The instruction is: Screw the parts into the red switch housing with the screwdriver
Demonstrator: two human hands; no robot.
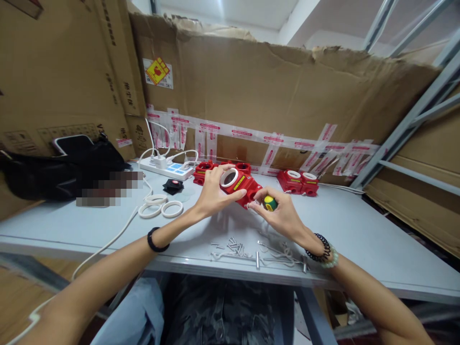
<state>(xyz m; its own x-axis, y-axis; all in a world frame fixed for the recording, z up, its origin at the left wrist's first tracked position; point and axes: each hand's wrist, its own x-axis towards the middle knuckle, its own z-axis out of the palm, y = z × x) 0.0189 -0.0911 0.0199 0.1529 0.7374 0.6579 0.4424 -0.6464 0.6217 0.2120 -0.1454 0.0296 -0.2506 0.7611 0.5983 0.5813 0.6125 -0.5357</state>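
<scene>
My left hand [212, 191] grips a red housing [247, 187] with a white ring [229, 178] around its round opening, holding it tilted above the table. A screwdriver with a yellow and green handle [270, 203] sits in my right hand [283, 218]. The thumb and fingertips of that hand are at the housing's near right corner, beside a bit of white cord; whether they pinch anything there is too small to tell. Below the hands, several screws [235, 247] lie near the table's front edge, with white cords and metal pins [258, 260] beside them.
More red housings stand behind my left hand, and a red double housing [297, 182] is at the back right. Loose white rings [172, 209], a black part [173, 186], a power strip [167, 167] and a black bag [64, 167] are leftward. Cardboard [273, 91] walls the back.
</scene>
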